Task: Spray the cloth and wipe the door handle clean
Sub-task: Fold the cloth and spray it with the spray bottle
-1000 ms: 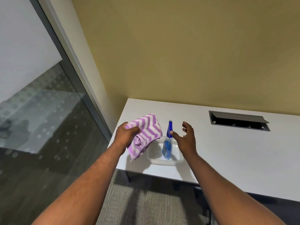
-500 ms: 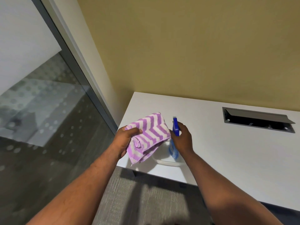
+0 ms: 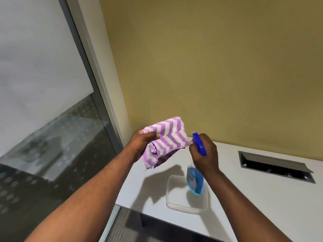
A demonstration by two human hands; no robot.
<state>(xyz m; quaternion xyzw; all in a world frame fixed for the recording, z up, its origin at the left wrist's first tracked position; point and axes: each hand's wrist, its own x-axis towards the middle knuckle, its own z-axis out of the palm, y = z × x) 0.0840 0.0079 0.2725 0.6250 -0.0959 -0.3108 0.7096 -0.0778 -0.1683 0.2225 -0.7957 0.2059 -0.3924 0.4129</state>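
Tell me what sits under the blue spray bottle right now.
Beneath the blue spray bottle, lifted by the right hand, sits a clear plastic tray on the white table. The bottle's base covers part of the tray floor.

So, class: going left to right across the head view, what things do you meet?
Glass door → left hand → striped cloth → spray bottle in the right hand → cable hatch.
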